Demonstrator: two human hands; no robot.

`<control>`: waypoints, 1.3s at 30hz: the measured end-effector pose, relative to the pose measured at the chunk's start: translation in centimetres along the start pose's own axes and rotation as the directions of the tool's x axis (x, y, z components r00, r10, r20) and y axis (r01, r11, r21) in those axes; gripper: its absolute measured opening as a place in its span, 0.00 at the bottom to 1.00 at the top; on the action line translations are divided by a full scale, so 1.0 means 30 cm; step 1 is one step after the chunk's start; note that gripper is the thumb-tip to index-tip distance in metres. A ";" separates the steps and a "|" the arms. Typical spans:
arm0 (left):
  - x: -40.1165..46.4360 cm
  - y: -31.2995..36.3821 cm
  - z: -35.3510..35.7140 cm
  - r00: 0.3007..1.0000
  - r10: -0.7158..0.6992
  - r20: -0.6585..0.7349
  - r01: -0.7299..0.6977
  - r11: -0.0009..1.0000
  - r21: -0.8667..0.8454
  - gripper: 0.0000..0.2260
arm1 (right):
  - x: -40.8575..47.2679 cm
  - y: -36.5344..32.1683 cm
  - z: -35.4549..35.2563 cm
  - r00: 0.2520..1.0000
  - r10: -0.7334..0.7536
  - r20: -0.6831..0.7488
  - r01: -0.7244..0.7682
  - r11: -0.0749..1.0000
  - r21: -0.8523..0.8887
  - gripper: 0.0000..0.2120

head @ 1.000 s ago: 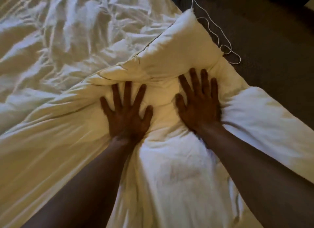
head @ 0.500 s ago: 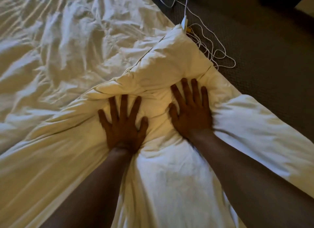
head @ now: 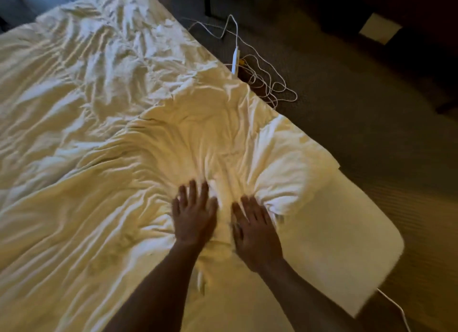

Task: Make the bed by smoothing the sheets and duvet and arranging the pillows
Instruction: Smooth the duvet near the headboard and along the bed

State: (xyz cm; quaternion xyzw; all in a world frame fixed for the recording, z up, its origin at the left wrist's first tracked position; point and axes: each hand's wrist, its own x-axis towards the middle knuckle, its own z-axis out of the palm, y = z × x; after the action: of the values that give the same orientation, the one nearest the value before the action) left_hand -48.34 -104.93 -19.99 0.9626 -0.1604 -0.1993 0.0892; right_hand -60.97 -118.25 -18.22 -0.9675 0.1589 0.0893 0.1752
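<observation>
We see the bed [head: 74, 108] filling most of the view, running from the near left up to the far corner, with dark carpet [head: 359, 108] along its right side. The white duvet [head: 86, 220] covers the near part of it, deeply creased, its folds bunching toward our hands; beyond it the wrinkled sheet [head: 99, 59] lies bare. A puffed corner of the duvet sits at the bed's right edge, just beside our right hand. On the carpet near the far edge lies a tangle of white cable [head: 267, 84]. Our left hand [head: 194, 215] and right hand [head: 255, 230] press flat on the duvet side by side, fingers straight and spread, gripping nothing.
</observation>
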 end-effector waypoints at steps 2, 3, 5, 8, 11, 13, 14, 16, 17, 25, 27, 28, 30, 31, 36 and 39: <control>-0.223 0.054 -0.024 0.991 0.055 0.120 -0.055 0.998 0.001 0.29 | -0.166 -0.026 -0.095 0.984 0.068 0.163 -0.078 0.995 0.054 0.28; -0.326 0.084 -0.059 0.971 0.083 0.225 -0.083 0.997 -0.007 0.28 | -0.237 -0.046 -0.169 0.960 0.103 0.260 -0.127 0.989 0.081 0.28; -0.506 0.139 -0.160 0.888 0.148 0.435 -0.129 0.989 -0.074 0.25 | -0.367 -0.084 -0.329 0.891 0.179 0.417 -0.268 0.949 0.165 0.27; -0.712 0.247 -0.337 0.826 0.179 0.535 -0.084 0.977 -0.198 0.24 | -0.556 -0.101 -0.529 0.832 0.273 0.483 -0.439 0.855 0.274 0.28; -0.899 0.364 -0.490 0.810 0.211 0.548 -0.063 0.959 -0.276 0.20 | -0.744 -0.076 -0.682 0.798 0.312 0.515 -0.541 0.747 0.386 0.25; -1.010 0.429 -0.557 0.809 0.245 0.535 -0.062 0.940 -0.337 0.18 | -0.861 -0.037 -0.760 0.776 0.338 0.532 -0.590 0.686 0.425 0.22; -1.062 0.467 -0.585 0.812 0.258 0.524 -0.064 0.931 -0.359 0.17 | -0.913 -0.006 -0.789 0.769 0.351 0.535 -0.610 0.653 0.448 0.21; -1.160 0.528 -0.606 0.809 0.271 0.522 -0.053 0.917 -0.395 0.16 | -1.008 0.060 -0.837 0.752 0.382 0.537 -0.646 0.591 0.484 0.20; -1.198 0.558 -0.607 0.811 0.271 0.518 -0.047 0.913 -0.405 0.15 | -1.042 0.095 -0.856 0.755 0.394 0.524 -0.648 0.571 0.505 0.20; -1.212 1.019 -0.527 0.868 0.251 0.428 -0.042 0.897 -0.440 0.14 | -1.074 0.453 -1.061 0.794 0.325 0.514 -0.603 0.524 0.601 0.22; -1.155 1.195 -0.520 0.868 0.270 0.416 -0.055 0.885 -0.461 0.13 | -1.052 0.603 -1.131 0.802 0.289 0.522 -0.585 0.557 0.590 0.21; -1.128 1.286 -0.513 0.870 0.290 0.398 -0.078 0.879 -0.470 0.13 | -1.047 0.692 -1.181 0.814 0.295 0.501 -0.571 0.570 0.591 0.20; -1.092 1.436 -0.527 0.869 0.316 0.381 -0.103 0.868 -0.485 0.13 | -1.022 0.850 -1.282 0.836 0.331 0.437 -0.542 0.618 0.570 0.18; -1.074 1.494 -0.535 0.869 0.319 0.379 -0.100 0.863 -0.496 0.14 | -1.007 0.912 -1.331 0.845 0.352 0.403 -0.533 0.619 0.576 0.17; -0.971 1.624 -0.554 0.908 0.248 0.338 -0.008 0.816 -0.578 0.14 | -0.865 1.100 -1.465 0.882 0.367 0.296 -0.469 0.619 0.630 0.15; -0.895 1.677 -0.563 0.935 0.178 0.307 0.058 0.777 -0.626 0.13 | -0.767 1.120 -1.520 0.900 0.313 0.305 -0.437 0.621 0.651 0.16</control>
State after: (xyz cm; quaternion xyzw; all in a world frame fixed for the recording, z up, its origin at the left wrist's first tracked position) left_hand -78.44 -140.77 16.68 0.8209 -0.1296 -0.4059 0.3802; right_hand -88.50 -158.50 18.68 -0.7603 0.3645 0.1345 0.5205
